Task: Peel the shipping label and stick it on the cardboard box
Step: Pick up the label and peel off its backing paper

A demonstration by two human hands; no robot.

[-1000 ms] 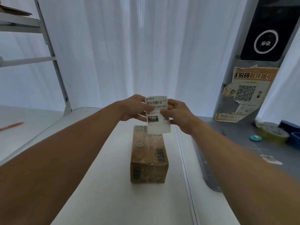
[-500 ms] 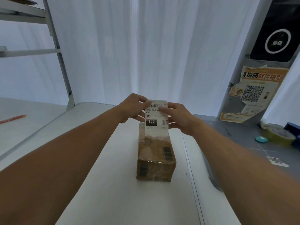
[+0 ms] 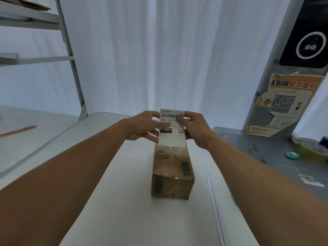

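Observation:
A small brown cardboard box (image 3: pixel 173 173), taped on top, lies lengthwise on the white table (image 3: pixel 124 192). Above its far end I hold a white shipping label (image 3: pixel 171 137) upright, with a barcode, "150-150" print and a small QR code facing me. My left hand (image 3: pixel 143 126) pinches the label's left edge, thumb across its middle. My right hand (image 3: pixel 195 128) grips the right edge near the top corner. The label's lower edge hangs just over the box's far end; whether it touches the box is unclear.
A metal shelf rack (image 3: pixel 71 59) stands at the back left, with a red pen (image 3: pixel 18 131) on the surface below it. On the grey counter to the right sit a tape roll (image 3: pixel 312 151), a small teal disc (image 3: pixel 292 154) and a poster with a QR code (image 3: pixel 284 105).
Both hands have kept hold of the label. It has turned more upright and square above the box's far end, and my left thumb now lies across its middle.

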